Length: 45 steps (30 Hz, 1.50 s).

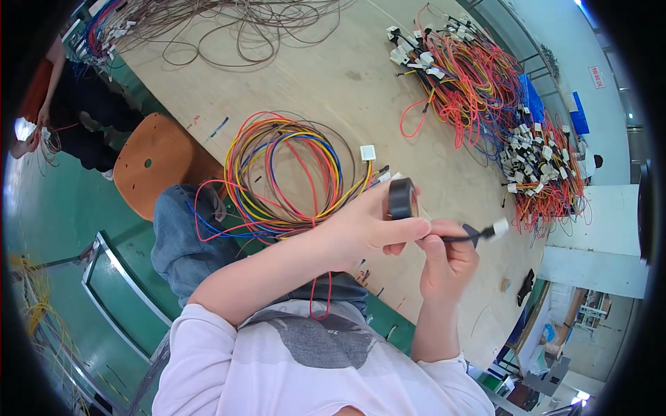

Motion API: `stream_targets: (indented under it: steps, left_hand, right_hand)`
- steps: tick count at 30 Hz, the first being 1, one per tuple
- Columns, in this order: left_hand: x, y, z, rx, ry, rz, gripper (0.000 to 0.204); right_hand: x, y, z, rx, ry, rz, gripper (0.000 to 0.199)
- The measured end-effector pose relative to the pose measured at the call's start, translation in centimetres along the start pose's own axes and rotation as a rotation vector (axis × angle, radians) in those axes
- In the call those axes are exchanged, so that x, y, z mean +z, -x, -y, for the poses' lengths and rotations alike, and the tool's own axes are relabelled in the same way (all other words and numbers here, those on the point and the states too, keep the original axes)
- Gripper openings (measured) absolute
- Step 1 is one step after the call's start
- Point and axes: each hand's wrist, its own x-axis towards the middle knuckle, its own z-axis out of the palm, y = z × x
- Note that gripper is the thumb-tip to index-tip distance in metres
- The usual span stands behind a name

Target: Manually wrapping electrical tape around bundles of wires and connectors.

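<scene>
My left hand (371, 225) is closed around a roll of black tape (400, 199), its thumb stretched toward my other hand. Just to its right, my right hand (449, 263) pinches a black-wrapped cable end (461, 238). A white connector (499, 227), slightly blurred, sticks out beyond those fingers. Whether the cable runs on into my left hand is hidden by the fingers. Under my left forearm and beyond it lies a coiled wire harness (232, 166) of red, yellow, blue and brown wires. A white square connector (368, 152) on its wires stands near the tape roll.
Two heaps of bundled harnesses (472, 83) (544, 166) with white connectors lie at the table's right. Loose brown wires (257, 31) spread over the far part of the wooden table (361, 76). An orange stool (149, 163) stands at the left, near another person holding wires.
</scene>
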Motion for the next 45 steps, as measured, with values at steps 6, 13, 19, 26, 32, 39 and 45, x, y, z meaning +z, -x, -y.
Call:
stream_targets:
  steps: [6,13,19,26,32,39,45]
  left_hand:
    - [0.0,1.3,0.5,0.239,0.142,-0.079,0.042]
    - [-1.1,1.8,2.8,0.379,-0.414,-0.062,0.039]
    - [-0.5,0.8,1.9,0.064,-0.303,-0.054,0.067]
    - [-1.1,1.2,0.1,-0.049,0.375,-0.092,0.044]
    - [-1.9,2.1,1.8,0.353,0.220,0.270,0.048]
    - [-0.5,2.2,2.4,0.383,-0.414,-0.149,0.013]
    - [-0.2,2.0,1.7,0.341,-0.262,-0.224,0.011]
  right_hand:
    - [0.1,0.4,0.2,-0.057,-0.064,-0.054,0.007]
    - [0.3,-0.2,1.6,-0.016,-0.051,-0.031,0.007]
    - [0.9,-0.2,1.0,-0.144,-0.024,0.065,0.007]
    - [1.2,-0.1,1.5,-0.212,-0.006,0.021,0.015]
    - [0.8,-0.6,1.5,-0.023,-0.171,-0.072,0.011]
    - [1.6,-0.4,2.6,0.163,-0.002,-0.147,0.012]
    - [1.7,0.4,8.5,0.085,-0.772,0.339,0.036]
